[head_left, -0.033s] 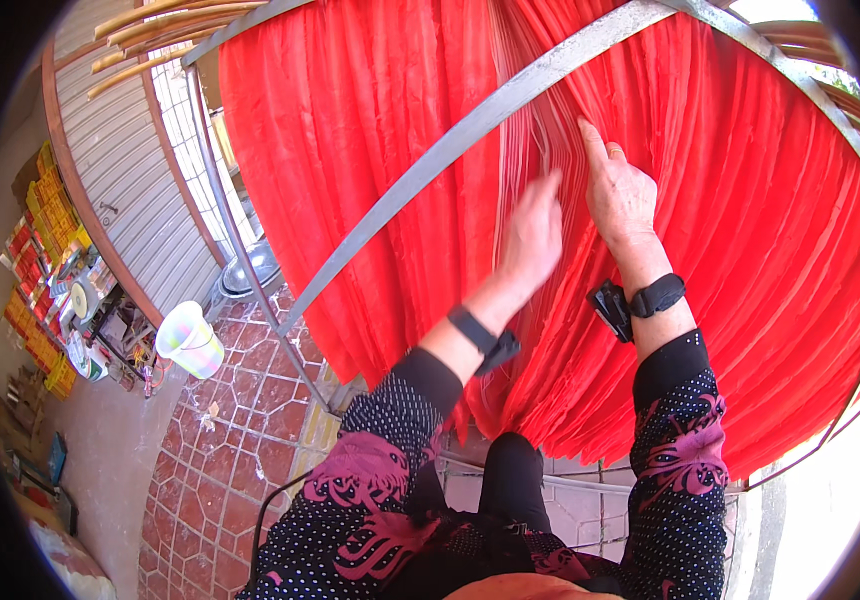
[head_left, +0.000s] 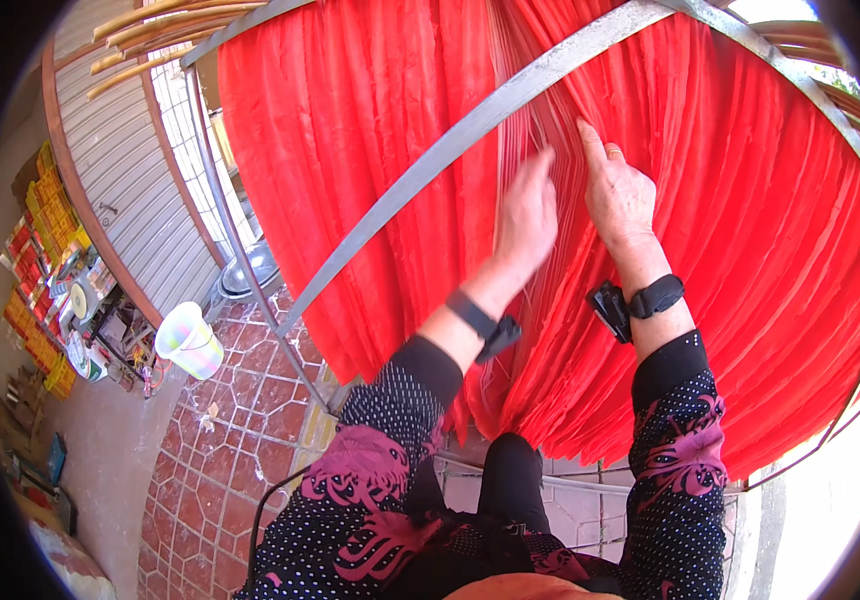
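The red pleated material [head_left: 770,260], the largest element, spreads to both sides of your fingers and falls in long folds below them toward your legs. A curved grey metal band [head_left: 420,175] crosses the view above the fingertips of both hands. Your right hand [head_left: 622,195] lies at the inner edge of the folds on its side: one finger [head_left: 591,145] is extended, the others curl, and you cannot tell whether they pinch any of the material. Your left hand [head_left: 530,220] is blurred, its fingers nearly straight and close together; any hold is likewise unclear. Compared with the preceding picture, your left fingertips stand slightly higher, while your right hand keeps almost the same place. The change suggests that your left hand does the moving work at this parting and your right steadies its edge. Pale strands [head_left: 571,180] show between the two sets of fingers. Smallest, a ring [head_left: 614,152] encircles a right finger.
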`<state>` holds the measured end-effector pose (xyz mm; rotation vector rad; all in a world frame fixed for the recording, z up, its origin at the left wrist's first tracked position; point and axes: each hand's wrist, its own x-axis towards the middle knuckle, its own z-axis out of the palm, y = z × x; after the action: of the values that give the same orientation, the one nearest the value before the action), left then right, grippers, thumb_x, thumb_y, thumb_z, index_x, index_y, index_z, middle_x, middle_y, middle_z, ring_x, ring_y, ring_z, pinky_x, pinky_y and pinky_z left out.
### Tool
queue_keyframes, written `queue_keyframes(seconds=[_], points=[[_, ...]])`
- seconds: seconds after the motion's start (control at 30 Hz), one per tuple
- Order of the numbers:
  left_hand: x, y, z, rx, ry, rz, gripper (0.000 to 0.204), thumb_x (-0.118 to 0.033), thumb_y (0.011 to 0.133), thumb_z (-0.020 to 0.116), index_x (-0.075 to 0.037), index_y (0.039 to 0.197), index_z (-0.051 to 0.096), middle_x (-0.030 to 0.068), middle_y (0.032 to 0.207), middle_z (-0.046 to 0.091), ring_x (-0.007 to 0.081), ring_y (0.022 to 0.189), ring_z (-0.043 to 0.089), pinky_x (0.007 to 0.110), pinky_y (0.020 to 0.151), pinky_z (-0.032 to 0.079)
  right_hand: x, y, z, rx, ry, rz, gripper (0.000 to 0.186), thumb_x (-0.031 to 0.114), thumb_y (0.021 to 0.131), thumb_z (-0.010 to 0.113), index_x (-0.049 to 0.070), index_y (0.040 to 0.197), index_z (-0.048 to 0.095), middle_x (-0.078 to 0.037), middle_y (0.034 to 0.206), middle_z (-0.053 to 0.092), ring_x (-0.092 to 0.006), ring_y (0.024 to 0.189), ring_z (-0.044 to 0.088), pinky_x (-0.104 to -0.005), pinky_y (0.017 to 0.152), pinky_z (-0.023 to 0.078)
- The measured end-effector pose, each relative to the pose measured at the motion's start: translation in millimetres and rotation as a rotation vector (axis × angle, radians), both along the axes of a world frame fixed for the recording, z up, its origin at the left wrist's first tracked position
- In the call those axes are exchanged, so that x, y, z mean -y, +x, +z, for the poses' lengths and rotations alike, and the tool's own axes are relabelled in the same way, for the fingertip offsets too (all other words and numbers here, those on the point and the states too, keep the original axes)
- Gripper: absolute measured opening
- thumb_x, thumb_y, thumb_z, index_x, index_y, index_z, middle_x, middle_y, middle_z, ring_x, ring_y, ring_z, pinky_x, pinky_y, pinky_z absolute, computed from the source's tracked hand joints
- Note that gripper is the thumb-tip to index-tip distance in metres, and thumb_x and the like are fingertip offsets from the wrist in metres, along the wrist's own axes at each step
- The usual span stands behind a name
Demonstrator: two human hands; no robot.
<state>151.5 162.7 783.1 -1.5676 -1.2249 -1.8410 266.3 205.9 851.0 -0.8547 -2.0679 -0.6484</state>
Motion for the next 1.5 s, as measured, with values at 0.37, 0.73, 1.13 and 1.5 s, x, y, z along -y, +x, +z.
queue_keyframes(seconds=[0.37, 0.73, 1.13, 1.5], points=[[-54, -16, 120, 0.059, 0.199, 0.067, 0.045, -0.026, 0.095, 0.033, 0.000, 0.132, 0.038, 0.0249, 0.134, 0.041, 0.0394, 0.127, 0.034, 0.045, 0.106, 0.027, 3, 13, 2, 0.012, -0.019, 0.002, 0.055, 0.005, 0.082, 0.048, 0.019, 0.135, 0.039, -0.013, 0.092, 0.062, -0.0276, 0.069, 0.066, -0.0387, 0.057, 0.053], [-65, 10, 132, 0.007, 0.220, 0.112, 0.030, -0.020, 0.091, 0.038, -0.001, 0.108, 0.055, 0.0267, 0.105, 0.057, 0.0442, 0.100, 0.052, 0.050, 0.086, 0.041, -6, 27, 1, -0.095, -0.046, -0.005, 0.061, 0.003, 0.078, 0.050, 0.021, 0.135, 0.040, -0.016, 0.091, 0.064, -0.0296, 0.068, 0.065, -0.0406, 0.057, 0.053], [8, -15, -27, 0.398, -0.204, -0.293, 0.036, -0.006, 0.086, 0.060, 0.000, 0.121, 0.053, 0.0110, 0.109, 0.062, 0.0173, 0.100, 0.059, 0.028, 0.087, 0.048, 7, 6, -32, -0.502, -0.357, 0.519, 0.038, 0.015, 0.086, 0.058, 0.013, 0.122, 0.044, -0.008, 0.076, 0.063, -0.0285, 0.068, 0.063, -0.0396, 0.062, 0.050], [30, 43, -106, 0.305, -0.302, -0.047, 0.049, -0.014, 0.082, 0.063, 0.000, 0.126, 0.048, 0.0284, 0.135, 0.036, 0.0376, 0.130, 0.033, 0.039, 0.105, 0.031, 22, -19, -83, -0.338, -0.417, 0.350, 0.035, 0.027, 0.086, 0.060, 0.005, 0.113, 0.053, -0.013, 0.088, 0.065, -0.0273, 0.080, 0.065, -0.0366, 0.069, 0.051]])
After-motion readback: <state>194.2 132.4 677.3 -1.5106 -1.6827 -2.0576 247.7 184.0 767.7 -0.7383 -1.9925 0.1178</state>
